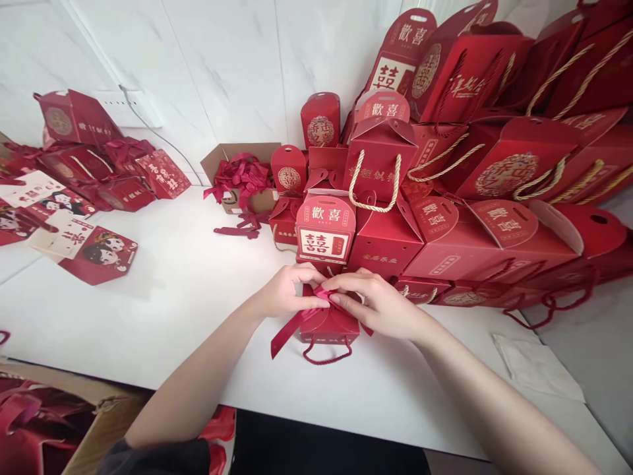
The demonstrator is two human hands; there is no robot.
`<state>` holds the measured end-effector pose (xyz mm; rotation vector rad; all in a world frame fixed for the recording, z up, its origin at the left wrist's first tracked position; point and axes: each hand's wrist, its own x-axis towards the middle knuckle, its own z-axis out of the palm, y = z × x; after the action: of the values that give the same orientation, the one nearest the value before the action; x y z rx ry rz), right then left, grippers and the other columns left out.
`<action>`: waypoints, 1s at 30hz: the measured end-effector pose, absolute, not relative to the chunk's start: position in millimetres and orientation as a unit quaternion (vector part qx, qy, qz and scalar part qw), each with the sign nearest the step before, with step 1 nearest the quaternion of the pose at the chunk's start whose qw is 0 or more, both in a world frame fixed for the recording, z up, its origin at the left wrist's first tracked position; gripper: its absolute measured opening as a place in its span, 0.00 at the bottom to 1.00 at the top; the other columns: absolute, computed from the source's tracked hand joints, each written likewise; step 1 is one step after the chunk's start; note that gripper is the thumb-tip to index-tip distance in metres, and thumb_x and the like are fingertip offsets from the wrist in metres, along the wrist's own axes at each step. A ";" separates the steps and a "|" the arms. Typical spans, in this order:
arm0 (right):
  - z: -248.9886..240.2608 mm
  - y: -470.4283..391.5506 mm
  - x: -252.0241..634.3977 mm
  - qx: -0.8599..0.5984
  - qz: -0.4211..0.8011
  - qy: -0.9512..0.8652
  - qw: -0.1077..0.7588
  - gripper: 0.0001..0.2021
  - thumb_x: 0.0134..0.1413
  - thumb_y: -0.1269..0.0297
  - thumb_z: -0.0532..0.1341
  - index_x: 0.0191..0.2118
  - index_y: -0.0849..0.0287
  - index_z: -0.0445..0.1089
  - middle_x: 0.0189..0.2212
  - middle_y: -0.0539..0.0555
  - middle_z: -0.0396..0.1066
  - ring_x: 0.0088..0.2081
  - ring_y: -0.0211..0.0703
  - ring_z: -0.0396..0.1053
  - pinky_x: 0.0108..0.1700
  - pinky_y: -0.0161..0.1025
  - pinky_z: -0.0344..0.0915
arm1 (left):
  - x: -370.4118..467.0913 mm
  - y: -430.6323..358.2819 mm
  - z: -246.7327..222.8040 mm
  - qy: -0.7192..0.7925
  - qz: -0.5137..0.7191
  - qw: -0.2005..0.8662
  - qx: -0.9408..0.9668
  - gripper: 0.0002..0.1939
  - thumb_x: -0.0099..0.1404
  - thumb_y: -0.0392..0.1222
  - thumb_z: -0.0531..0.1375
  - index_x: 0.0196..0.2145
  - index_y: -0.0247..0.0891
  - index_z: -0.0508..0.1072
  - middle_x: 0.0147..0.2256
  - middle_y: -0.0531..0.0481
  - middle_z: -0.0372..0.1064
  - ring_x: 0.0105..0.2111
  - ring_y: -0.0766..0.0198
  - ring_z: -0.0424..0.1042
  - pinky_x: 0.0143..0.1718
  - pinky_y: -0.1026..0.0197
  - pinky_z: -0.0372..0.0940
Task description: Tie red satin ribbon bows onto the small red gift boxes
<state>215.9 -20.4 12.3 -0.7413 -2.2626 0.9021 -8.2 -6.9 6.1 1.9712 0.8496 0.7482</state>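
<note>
A small red gift box (330,324) with a dark red rope handle stands on the white table (198,290) in front of me. Over its top runs a crimson ribbon (291,330), one tail hanging out to the left and a short end showing at the right. My left hand (291,290) pinches the ribbon from the left, thumb and forefinger at the knot or loop. From the right, my right hand (370,300) grips the same ribbon between its fingertips, close to the left fingers. The fingers partly cover the ribbon's middle and the box top.
Stacked red gift boxes (380,244) crowd the right and back. A cardboard box of ribbons (244,178) sits behind left. More boxes (99,257) lie far left. A carton (113,429) stands at the lower left, and a white tissue (537,366) lies at right.
</note>
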 end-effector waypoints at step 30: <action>-19.6 -32.8 210.3 -0.398 0.366 -0.722 0.432 0.06 0.61 0.58 0.63 0.38 0.54 0.75 0.35 0.53 0.76 0.36 0.44 0.70 0.41 0.41 0.66 | -4.6 -9.7 9.9 0.359 0.275 0.514 0.729 0.09 0.66 0.43 0.61 0.34 0.36 0.66 0.32 0.50 0.68 0.34 0.64 0.72 0.34 0.64 0.63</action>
<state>210.3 -32.8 -19.6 -0.9915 -1.8003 0.9116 -4.6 -9.7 9.9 1.7523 0.8626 0.6609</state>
